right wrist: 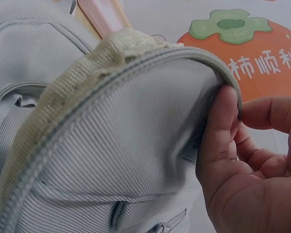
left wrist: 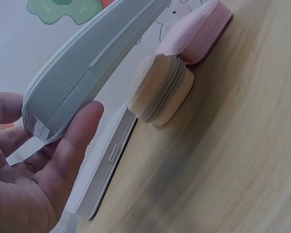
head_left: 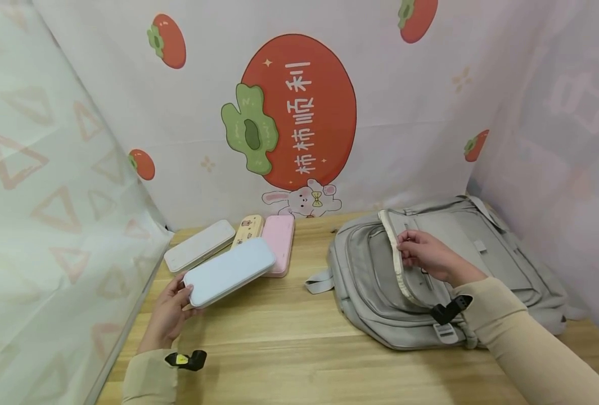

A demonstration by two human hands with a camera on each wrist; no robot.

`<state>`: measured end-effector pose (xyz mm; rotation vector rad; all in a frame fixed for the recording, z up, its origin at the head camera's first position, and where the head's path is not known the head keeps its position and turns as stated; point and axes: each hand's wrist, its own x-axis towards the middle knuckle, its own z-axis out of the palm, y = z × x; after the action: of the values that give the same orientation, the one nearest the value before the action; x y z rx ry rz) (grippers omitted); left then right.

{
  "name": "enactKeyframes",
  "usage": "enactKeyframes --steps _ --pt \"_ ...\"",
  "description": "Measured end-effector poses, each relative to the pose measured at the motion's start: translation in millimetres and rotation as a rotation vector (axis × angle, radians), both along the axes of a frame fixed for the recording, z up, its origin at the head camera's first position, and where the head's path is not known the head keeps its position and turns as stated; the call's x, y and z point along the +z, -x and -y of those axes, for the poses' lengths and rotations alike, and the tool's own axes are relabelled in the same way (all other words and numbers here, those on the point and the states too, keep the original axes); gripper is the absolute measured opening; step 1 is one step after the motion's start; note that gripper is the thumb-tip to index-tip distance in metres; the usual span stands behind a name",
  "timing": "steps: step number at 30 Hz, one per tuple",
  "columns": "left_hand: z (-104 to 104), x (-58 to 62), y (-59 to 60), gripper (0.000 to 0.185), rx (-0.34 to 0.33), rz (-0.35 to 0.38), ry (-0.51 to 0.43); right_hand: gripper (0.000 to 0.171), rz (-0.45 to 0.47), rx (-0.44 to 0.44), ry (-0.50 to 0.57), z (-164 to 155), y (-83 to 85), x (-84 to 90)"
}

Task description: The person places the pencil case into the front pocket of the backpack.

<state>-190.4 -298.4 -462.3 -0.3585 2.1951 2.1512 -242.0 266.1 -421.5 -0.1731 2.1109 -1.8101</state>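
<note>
Blue case (head_left: 230,271) is gripped at its near end in my left hand (head_left: 170,313), long axis pointing away to the right. My right hand (head_left: 428,256), well apart, pinches the backpack (head_left: 375,281) flap's edge.

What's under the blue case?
The blue case, gripped by the left hand, is lifted at an angle over the table, its far end overlapping the pink case. Contact there is hidden.

left hand (head_left: 170,315) gripping blue case (head_left: 229,271), backpack (head_left: 431,275)
</note>
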Motion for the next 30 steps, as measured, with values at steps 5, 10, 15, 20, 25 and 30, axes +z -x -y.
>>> enactKeyframes --steps 5,10,15,20,25,30 --pt "-9.8 2.2 5.8 0.045 -0.021 -0.028 -0.032 0.008 -0.003 -0.004 0.007 -1.8 -0.6 3.5" --pt "-19.9 1.2 10.4 0.043 -0.009 -0.032 -0.053 0.007 -0.009 -0.015 0.02 -5.7 -3.8 5.0" --pt "-27.1 0.4 12.3 0.051 -0.011 0.001 -0.05 0.006 -0.016 -0.02 0.026 -9.7 -5.5 7.1" --pt "-36.3 1.5 18.4 0.056 -0.059 0.022 -0.024 0.006 -0.028 -0.028 0.028 -9.9 -5.0 9.3" --pt "-50.9 1.4 24.7 0.054 -0.077 0.038 -0.056 0.006 -0.021 -0.035 0.013 -10.3 -7.4 9.5" --pt "-64.9 -3.5 28.3 0.052 -0.076 0.033 -0.088 0.006 -0.03 -0.042 0.04 -13.9 -9.7 5.9"
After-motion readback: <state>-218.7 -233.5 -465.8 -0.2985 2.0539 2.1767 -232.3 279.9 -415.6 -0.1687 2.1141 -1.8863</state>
